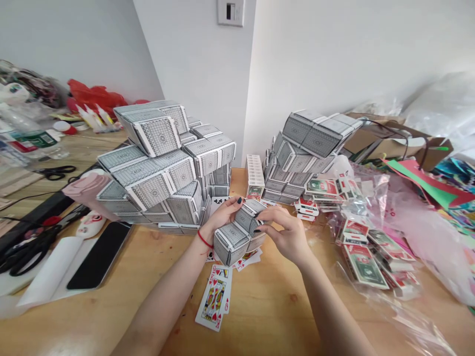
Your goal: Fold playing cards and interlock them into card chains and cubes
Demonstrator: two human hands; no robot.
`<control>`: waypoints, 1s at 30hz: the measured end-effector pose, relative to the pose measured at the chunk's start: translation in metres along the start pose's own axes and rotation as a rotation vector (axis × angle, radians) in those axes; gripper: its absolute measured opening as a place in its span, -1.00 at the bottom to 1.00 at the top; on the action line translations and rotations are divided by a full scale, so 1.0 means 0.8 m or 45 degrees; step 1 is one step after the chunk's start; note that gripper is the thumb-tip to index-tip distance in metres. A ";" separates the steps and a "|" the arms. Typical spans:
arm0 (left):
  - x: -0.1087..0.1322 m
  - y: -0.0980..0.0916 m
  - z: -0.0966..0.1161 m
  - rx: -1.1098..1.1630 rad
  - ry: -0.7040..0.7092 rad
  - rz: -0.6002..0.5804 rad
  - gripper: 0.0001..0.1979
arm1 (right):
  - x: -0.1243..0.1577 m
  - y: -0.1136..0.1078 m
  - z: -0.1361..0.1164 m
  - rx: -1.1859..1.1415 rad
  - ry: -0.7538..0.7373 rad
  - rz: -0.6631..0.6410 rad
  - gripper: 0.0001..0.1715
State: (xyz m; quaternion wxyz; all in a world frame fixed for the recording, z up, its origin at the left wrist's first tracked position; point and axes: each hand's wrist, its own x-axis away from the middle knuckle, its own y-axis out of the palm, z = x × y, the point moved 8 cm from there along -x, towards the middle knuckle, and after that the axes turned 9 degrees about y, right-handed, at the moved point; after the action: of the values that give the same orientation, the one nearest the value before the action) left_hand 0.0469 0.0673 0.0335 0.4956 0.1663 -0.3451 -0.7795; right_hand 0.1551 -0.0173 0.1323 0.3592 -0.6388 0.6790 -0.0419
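Nearest the camera, close to the near edge of the wooden desk (260, 306): two face-up playing cards (215, 302), a king on top, lying flat between two bare forearms

Just beyond, above the middle of the desk: a block of folded playing cards (237, 235), grey patterned backs outward, held off the desk surface, a few loose face-up cards (248, 258) under it. Left hand (218, 217), red cord at the wrist, closed on the block's left and far side, dark-nailed fingers wrapped over the top. Right hand (287, 232) closed on the block's right end, fingertips pinching its upper edge

Left of the hands, near the left edge: a black phone (99, 254) lying face down on white paper, black scissors (22, 252) further left

Right of the hands: clear plastic bags (371, 232) and a scatter of red-and-green card boxes (365, 264)

Further back, left of centre: a tall stack of card blocks (163, 163). Right of centre, near the wall: a smaller leaning stack (304, 148), with an upright white card box (255, 175) between the two stacks

At the far left corner: a water bottle (29, 141) and red plastic (94, 96). At the far right: coloured paper sheets (426, 185) and a brown paper bag (393, 141)
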 end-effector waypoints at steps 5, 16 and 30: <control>-0.001 -0.004 -0.003 -0.022 -0.004 -0.007 -0.78 | 0.001 0.001 0.008 -0.012 0.041 -0.006 -0.93; 0.003 0.000 0.000 -0.040 0.001 -0.012 -0.76 | 0.002 0.005 0.012 -0.057 0.105 -0.045 -0.93; 0.002 -0.002 0.004 -0.087 0.047 -0.035 -0.72 | 0.002 0.008 0.011 -0.013 0.081 -0.081 -0.92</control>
State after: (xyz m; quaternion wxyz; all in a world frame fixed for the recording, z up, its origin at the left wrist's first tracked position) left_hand 0.0436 0.0676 0.0348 0.4964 0.1684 -0.3070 -0.7944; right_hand 0.1542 -0.0142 0.1218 0.3327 -0.6603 0.6696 -0.0703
